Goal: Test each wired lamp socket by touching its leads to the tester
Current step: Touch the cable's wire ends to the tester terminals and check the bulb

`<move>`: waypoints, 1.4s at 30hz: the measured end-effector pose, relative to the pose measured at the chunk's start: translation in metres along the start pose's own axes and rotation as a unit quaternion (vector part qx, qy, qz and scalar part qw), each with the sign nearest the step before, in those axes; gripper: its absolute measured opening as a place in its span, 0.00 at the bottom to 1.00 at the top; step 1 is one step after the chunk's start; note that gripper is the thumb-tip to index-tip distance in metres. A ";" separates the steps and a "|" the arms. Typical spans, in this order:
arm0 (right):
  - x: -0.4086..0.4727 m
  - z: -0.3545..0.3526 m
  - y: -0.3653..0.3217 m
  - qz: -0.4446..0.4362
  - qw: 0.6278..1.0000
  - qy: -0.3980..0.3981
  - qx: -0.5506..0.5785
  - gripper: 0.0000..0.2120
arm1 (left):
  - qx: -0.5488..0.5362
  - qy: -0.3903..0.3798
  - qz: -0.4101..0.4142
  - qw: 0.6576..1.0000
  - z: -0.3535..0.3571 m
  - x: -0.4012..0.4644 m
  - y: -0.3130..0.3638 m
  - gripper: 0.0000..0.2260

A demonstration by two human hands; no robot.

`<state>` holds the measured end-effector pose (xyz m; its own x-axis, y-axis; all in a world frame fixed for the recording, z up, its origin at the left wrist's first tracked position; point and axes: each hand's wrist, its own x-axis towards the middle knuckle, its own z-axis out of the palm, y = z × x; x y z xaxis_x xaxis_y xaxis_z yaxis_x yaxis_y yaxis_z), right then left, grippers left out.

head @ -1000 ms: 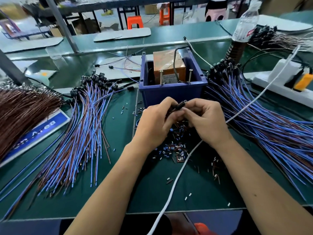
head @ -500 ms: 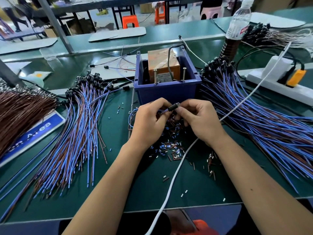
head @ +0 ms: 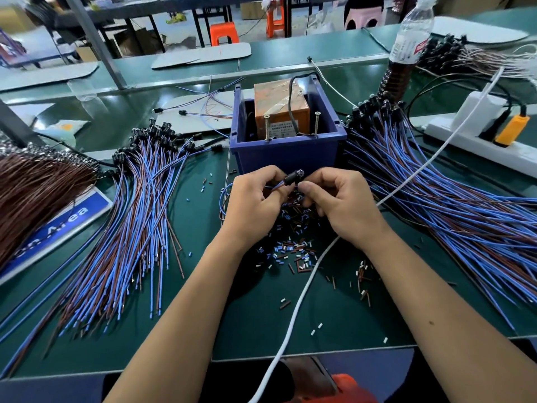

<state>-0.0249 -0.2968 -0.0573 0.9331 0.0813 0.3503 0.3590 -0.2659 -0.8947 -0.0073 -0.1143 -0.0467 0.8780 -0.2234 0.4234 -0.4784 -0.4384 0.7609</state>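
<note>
Both hands pinch one lamp socket (head: 291, 178) between them: the left hand (head: 255, 199) at its wire end, the right hand (head: 337, 202) by its tip. Its long axis tilts toward 2 o'clock. The tester (head: 280, 112), in a blue box (head: 286, 154), sits at 12 o'clock, just beyond.

Two bare forearms reach in from the bottom edge, uncovered from elbow to wrist — no sleeve cuff shows on either. The left hand (head: 255, 205) and the right hand (head: 345, 207) wear no gloves, rings, watch or wristband. Fingernails are short and unpainted; the right thumbnail shows plainly. A small dark mark sits on the right forearm. Lower down, between the arms, dark clothing shows — its cut cannot be told.
</note>
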 end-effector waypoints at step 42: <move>0.004 0.030 -0.007 -0.028 0.984 0.054 0.165 0.08 | -0.258 0.148 -0.014 0.955 0.023 -0.003 0.024 0.02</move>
<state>-0.0231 -0.2657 -0.0575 0.9103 -0.0212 0.4134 0.4139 0.0637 -0.9081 -0.0210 -0.1442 -0.0405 0.8843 0.0707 0.4615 -0.4657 0.0645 0.8826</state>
